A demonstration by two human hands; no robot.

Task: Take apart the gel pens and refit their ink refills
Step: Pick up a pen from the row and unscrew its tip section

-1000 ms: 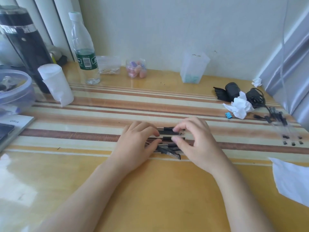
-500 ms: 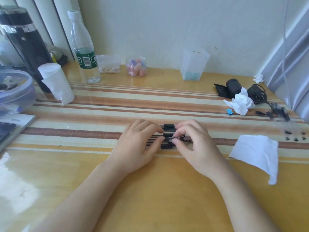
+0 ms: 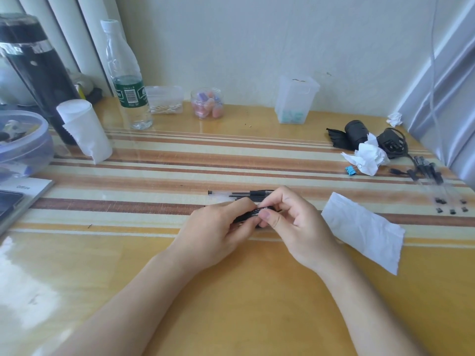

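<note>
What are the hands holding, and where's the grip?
One black gel pen, held by both hands. The left hand wraps its left portion; the right hand pinches its right end between thumb and fingers. Parts under each grip are hidden.

Bright, even daylight, with only faint shadows. White glare washes the glossy tabletop (image 3: 20, 258) to the left of the water bottle (image 3: 127, 80) and nearer the camera. The bottle itself leans from wide-angle distortion. Detail is soft throughout.

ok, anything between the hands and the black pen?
Nothing visible. The left hand and right hand both hold the black pen; the other pens lie beyond it.
</note>
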